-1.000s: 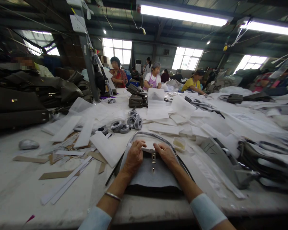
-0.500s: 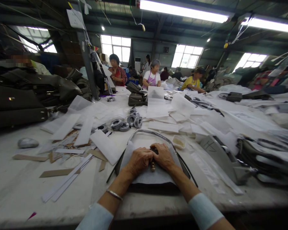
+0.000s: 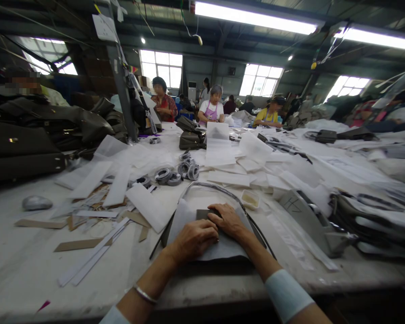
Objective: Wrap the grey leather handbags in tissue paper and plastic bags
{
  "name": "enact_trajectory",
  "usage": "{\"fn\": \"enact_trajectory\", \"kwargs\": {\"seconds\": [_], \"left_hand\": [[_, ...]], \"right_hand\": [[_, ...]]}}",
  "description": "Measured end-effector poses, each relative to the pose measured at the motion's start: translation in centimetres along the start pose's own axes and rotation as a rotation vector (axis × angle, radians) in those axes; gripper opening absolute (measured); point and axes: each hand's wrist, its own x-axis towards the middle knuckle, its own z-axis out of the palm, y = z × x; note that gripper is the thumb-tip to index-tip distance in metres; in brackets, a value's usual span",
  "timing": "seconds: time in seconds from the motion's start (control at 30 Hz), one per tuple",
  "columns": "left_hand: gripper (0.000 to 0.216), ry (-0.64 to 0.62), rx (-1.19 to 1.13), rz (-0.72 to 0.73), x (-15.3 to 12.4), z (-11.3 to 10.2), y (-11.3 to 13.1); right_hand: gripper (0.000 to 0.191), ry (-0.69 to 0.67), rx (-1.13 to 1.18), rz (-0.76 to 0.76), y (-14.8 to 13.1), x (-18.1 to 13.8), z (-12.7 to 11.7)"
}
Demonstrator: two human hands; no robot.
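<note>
A dark grey-green handbag lies on the table in front of me, its front covered by a white sheet. Its handle, wrapped in clear film, arches at the far side. My left hand has its fingers curled over the low end of the bag's closure tab, where a speck of metal clasp shows by the fingertips. My right hand is bent over the tab's right side, thumb and fingers pressing on it. Both hands hide most of the clasp.
Left of the bag are white sheets, cardboard strips and a silvery rounded object. Coiled straps lie beyond. A small plastic tub, a grey tape dispenser and stacked bags stand right. Several co-workers sit across the table.
My left hand has shifted down and left over the gold clasp, which was in plain view before. More of the tab's upper left now shows, and my right hand has stayed near it.
</note>
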Motion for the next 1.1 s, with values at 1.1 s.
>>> {"fn": "enact_trajectory", "kwargs": {"seconds": [1.1], "left_hand": [[0.039,0.047,0.243,-0.170,-3.8,3.6,1.9]], "right_hand": [[0.031,-0.367,-0.182,-0.643,-1.8,-2.8,-5.3]]}}
